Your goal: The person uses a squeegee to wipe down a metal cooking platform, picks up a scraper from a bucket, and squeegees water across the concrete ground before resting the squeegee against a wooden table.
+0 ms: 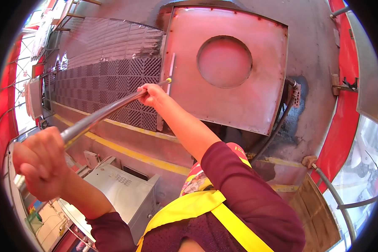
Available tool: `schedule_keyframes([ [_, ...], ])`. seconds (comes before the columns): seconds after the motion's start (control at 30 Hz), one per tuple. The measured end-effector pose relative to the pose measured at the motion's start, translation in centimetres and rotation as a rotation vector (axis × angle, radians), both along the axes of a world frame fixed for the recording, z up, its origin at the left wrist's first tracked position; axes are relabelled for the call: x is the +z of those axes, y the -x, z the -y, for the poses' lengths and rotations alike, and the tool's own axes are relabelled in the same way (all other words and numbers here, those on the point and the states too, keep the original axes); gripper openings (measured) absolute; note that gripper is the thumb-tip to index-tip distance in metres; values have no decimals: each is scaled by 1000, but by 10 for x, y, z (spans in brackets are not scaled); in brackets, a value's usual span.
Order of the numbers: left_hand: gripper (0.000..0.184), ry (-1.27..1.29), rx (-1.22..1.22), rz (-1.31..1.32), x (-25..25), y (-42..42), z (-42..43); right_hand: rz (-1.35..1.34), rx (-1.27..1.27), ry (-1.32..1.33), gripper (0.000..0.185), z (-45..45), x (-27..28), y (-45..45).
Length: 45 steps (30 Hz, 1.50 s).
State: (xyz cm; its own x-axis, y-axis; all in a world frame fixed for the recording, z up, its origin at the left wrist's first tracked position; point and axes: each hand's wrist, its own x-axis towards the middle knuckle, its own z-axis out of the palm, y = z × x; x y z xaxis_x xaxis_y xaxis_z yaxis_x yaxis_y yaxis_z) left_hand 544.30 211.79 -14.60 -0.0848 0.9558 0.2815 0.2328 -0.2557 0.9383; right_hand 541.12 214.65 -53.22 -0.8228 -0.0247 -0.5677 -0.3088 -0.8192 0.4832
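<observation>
A long metal pole runs slantwise across the left of the head view. My left hand is closed around its near part, close to the camera. Farther along, my right hand grips the pole with the arm stretched forward. The pole's far end has a small yellow tip, where a thin pale bar lies crosswise like a squeegee head; whether the two are joined is unclear. Just beyond is a square metal cover with a round opening and rust spots along its edges.
Dark perforated floor mats lie left of the cover. Yellow lines cross the floor. A pale metal cabinet stands below my arms. A dark hose runs beside the cover's right edge, near a wet patch. Red sheeting and pipes border the right side.
</observation>
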Motion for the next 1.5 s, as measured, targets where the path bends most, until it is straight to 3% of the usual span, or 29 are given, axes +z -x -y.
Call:
schedule_keyframes([
  [0.1,28,-13,2,80,17,13,5,58,-22,11,10,-10,27,-18],
  [0.27,29,-79,38,323,31,38,32,92,-24,-212,15,-16,40,-61],
  [0.4,32,-158,257,439,-16,63,78,259,-47,-315,13,-24,52,-123],
  [0.6,33,-164,234,776,-38,63,157,266,-58,-498,14,27,88,-214],
  [0.7,31,-118,322,728,-80,22,168,342,-71,-373,14,45,35,-228],
  [0.77,25,6,424,700,-112,-13,182,510,-90,-104,13,50,-31,-238],
  [0.8,22,44,437,696,-123,-22,190,534,-75,-194,9,48,-53,-247],
  [0.93,19,223,526,520,-128,-13,251,504,-147,-168,2,58,-44,-241],
  [1.13,23,221,772,476,-90,1,355,380,71,-273,3,103,8,-181],
  [1.4,30,-17,877,399,-68,40,407,294,139,-301,10,155,41,-89],
  [1.5,49,-141,931,332,-37,82,410,242,137,-284,15,178,68,-39],
])
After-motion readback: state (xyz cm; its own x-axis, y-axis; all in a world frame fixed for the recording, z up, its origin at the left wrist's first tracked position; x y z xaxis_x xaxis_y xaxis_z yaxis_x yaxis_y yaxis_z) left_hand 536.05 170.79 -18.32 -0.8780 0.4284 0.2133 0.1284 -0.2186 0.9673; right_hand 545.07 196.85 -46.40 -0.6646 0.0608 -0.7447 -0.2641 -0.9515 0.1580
